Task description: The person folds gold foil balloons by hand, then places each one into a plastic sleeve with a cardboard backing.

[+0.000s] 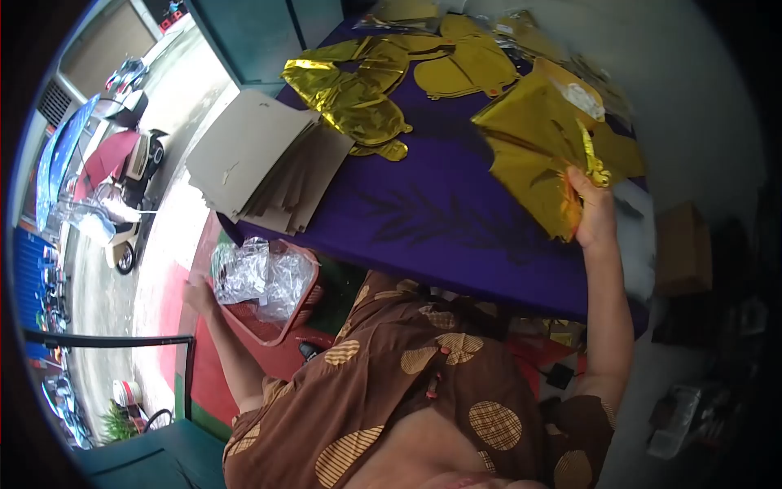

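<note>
My right hand (593,210) is closed on the gathered edge of a flat gold foil balloon (529,138), raised over the right end of the table. The foil spreads up and to the left from my fingers, creased where they pinch it. My left hand (198,295) reaches down at the left, beside a red plastic basket (287,332) with crumpled clear plastic wrappers (265,277) inside. Its fingers are small and blurred, and I see nothing clearly in them. More flat gold foil balloons (350,90) lie across the far side of the table, apart from both hands.
A purple cloth with a dark leaf pattern covers the table (407,196). A stack of grey cardboard sheets (261,159) overhangs its left edge. Packaged foil pieces (521,33) lie at the back. A cardboard box (683,248) stands right; a parked scooter (130,175) is outside, left.
</note>
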`<act>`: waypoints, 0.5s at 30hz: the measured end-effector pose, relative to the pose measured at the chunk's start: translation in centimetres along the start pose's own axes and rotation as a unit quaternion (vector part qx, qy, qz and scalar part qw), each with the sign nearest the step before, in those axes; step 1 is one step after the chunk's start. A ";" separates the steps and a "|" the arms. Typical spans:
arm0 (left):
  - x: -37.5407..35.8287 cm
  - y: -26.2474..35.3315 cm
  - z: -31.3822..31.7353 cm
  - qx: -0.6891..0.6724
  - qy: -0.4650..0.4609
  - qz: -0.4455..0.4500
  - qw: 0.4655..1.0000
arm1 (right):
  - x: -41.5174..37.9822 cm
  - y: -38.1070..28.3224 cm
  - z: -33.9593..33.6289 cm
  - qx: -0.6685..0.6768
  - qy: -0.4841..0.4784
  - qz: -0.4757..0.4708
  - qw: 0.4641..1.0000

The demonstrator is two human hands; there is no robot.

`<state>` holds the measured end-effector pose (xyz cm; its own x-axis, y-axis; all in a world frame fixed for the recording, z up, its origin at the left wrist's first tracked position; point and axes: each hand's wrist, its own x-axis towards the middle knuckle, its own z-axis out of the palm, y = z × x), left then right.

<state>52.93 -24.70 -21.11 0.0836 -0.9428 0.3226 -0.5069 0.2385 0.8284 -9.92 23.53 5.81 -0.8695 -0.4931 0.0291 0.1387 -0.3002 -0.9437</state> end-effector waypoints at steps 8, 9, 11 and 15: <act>-14.5 45.7 8.3 -0.162 -0.167 0.416 0.879 | -2.4 1.7 1.6 -0.022 -0.021 0.049 0.998; -17.1 48.9 8.9 -0.051 -0.247 0.457 0.853 | -2.7 1.9 1.6 -0.026 -0.029 0.071 0.997; -20.5 50.9 12.8 -0.090 -0.413 0.386 0.820 | -3.3 2.1 1.2 -0.035 -0.041 0.115 0.992; -22.5 50.1 19.7 -0.210 -0.530 0.231 0.788 | -4.4 1.9 0.2 -0.029 -0.031 0.126 0.991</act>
<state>8.74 3.87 4.11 -0.9039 -0.3440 0.2542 0.0739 0.4596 0.8850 -5.75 24.96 3.99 -0.7798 -0.5959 -0.1921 0.3187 -0.1137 -0.9410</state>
